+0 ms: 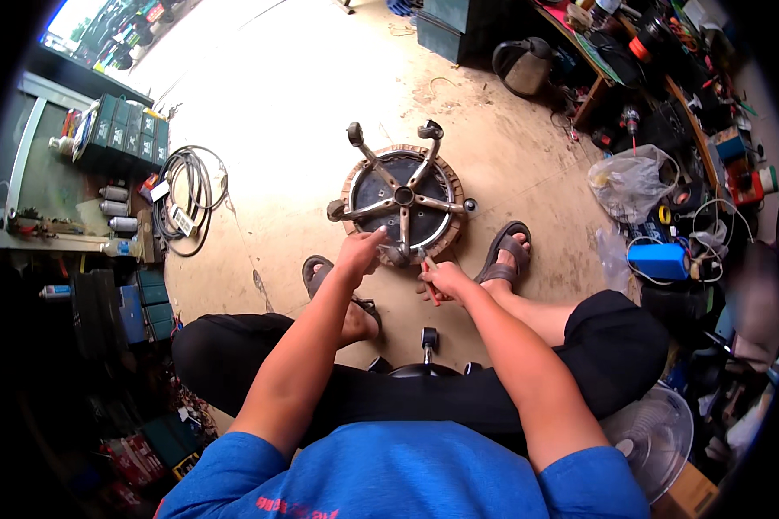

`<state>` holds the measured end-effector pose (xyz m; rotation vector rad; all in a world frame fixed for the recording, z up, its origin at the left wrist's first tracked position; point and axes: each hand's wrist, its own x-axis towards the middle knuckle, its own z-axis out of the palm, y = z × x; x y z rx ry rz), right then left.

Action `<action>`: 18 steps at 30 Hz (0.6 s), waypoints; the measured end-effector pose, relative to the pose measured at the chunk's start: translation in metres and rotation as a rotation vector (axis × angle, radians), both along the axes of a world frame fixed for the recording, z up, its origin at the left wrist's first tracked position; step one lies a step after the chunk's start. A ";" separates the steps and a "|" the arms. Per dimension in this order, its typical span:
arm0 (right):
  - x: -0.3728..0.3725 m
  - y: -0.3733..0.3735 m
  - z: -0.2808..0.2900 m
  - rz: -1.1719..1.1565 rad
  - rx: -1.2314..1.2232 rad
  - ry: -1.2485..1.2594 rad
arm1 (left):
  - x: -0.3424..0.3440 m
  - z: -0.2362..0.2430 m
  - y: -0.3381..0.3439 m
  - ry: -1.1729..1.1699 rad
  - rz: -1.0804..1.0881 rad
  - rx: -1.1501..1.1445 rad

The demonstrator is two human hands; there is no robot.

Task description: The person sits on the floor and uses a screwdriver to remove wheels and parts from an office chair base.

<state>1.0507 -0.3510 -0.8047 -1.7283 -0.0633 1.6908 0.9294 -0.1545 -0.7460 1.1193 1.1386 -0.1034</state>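
Note:
In front of my feet stands an upturned round stool with a dark underside and a brownish rim. A metal five-legged base with casters spreads over it. By the nearest leg, my left hand is closed, its fingers beside the near caster; what they grip is too small to make out. My right hand is wrapped round red-handled pliers. The tool's tip points at that same caster, on its right side; whether it touches is unclear.
Coiled dark cable lies at left, near stacked batteries. A kettle stands at the far right, with a plastic bag and a cluttered bench nearer. Beside my right leg is a fan. Another caster shows below my lap.

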 end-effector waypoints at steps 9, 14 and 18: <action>0.009 -0.001 -0.036 0.042 -0.099 0.337 | 0.015 0.023 -0.021 0.213 -0.440 0.391; 0.017 -0.003 -0.056 -0.012 -0.016 0.552 | 0.006 0.016 0.005 0.114 -0.175 0.051; 0.025 -0.001 -0.059 -0.010 0.031 0.613 | 0.006 0.016 0.012 0.051 -0.087 -0.075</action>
